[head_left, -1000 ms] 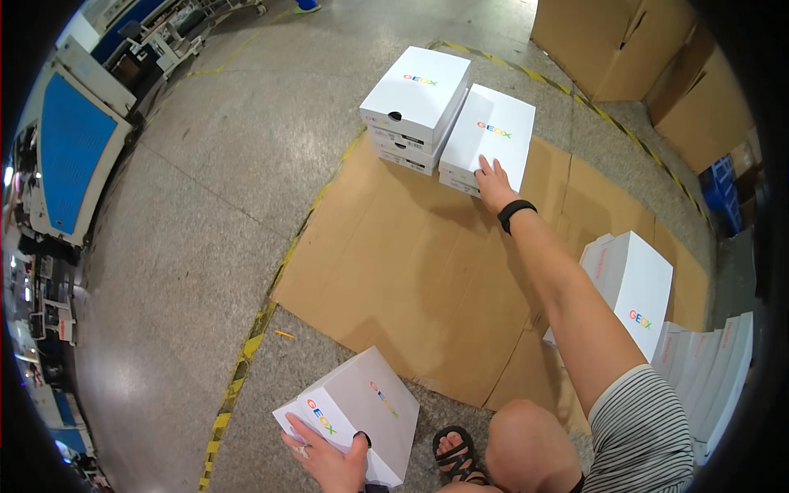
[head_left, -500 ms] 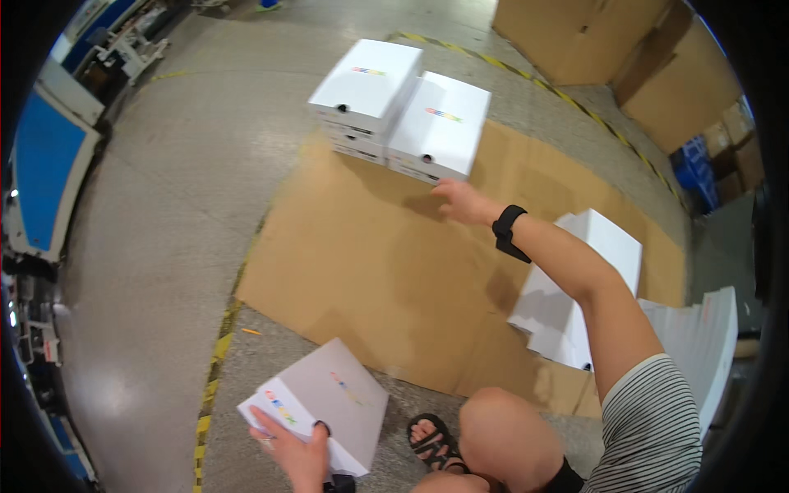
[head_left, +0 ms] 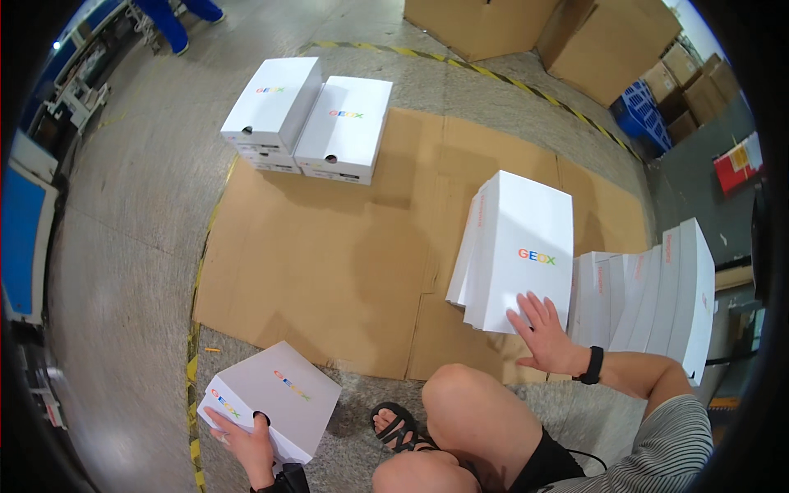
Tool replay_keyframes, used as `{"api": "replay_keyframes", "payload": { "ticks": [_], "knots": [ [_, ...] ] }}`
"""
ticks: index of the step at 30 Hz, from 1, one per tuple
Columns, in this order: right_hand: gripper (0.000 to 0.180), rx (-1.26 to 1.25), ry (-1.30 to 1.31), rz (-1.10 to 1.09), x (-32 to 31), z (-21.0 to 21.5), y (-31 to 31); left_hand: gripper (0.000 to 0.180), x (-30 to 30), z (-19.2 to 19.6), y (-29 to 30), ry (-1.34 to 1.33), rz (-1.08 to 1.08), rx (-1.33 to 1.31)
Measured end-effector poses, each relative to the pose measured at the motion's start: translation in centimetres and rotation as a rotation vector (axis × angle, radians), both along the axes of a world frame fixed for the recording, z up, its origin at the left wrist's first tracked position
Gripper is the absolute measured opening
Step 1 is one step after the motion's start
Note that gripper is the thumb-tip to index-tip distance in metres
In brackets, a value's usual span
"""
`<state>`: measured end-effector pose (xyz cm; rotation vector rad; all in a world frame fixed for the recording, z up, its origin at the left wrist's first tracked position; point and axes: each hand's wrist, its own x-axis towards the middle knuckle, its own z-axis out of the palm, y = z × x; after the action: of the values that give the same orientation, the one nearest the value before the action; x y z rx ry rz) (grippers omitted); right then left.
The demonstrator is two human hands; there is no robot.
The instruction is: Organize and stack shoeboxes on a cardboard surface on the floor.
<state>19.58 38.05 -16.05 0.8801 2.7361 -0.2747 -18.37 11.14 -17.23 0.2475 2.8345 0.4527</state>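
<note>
At the lower left, my left hand [head_left: 244,442] grips the near end of a white shoe box [head_left: 289,386], thumb by the round hole and fingers over the end panel. This box is tilted above the grey floor and has multicoloured lettering. My right hand [head_left: 547,338] has its fingers spread on the near end of a white shoe box [head_left: 526,218], the top one of a slanted pile at the right. Farther away, white shoe boxes stand in two side-by-side stacks, a taller left stack [head_left: 275,94] and a lower right stack [head_left: 347,115].
A flattened cardboard sheet [head_left: 329,263] lies under the boxes. To the right leans a row of several white boxes [head_left: 629,287]. Yellow-black tape [head_left: 493,74] marks the floor. Large cartons [head_left: 608,45] and a blue crate [head_left: 643,119] stand far right; machines line the left. A person's blue-trousered legs [head_left: 168,20] show at top left.
My right hand has moved from beside the far stacks back to the pile at the right, and now touches its top box. The view has shifted right. My left hand keeps its box.
</note>
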Motion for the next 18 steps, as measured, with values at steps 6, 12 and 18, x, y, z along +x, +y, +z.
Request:
{"api": "replay_keyframes", "payload": {
  "ticks": [6, 12, 18],
  "knots": [
    [0.027, 0.085, 0.481, 0.059, 5.3, -2.6, 2.1, 0.089, -0.1, -1.1, -0.8, 0.060, -0.058, 0.025],
    [0.020, 0.353, 0.413, 0.017, 4.0, -3.7, 1.6, 0.087, -0.9, -1.0, -0.6, 0.068, -0.036, -0.049],
    [0.017, 0.435, 0.299, 0.014, 2.8, -4.5, 6.1, 0.090, -1.3, -2.1, -1.0, 0.018, -0.054, -0.035]
  ]
}}
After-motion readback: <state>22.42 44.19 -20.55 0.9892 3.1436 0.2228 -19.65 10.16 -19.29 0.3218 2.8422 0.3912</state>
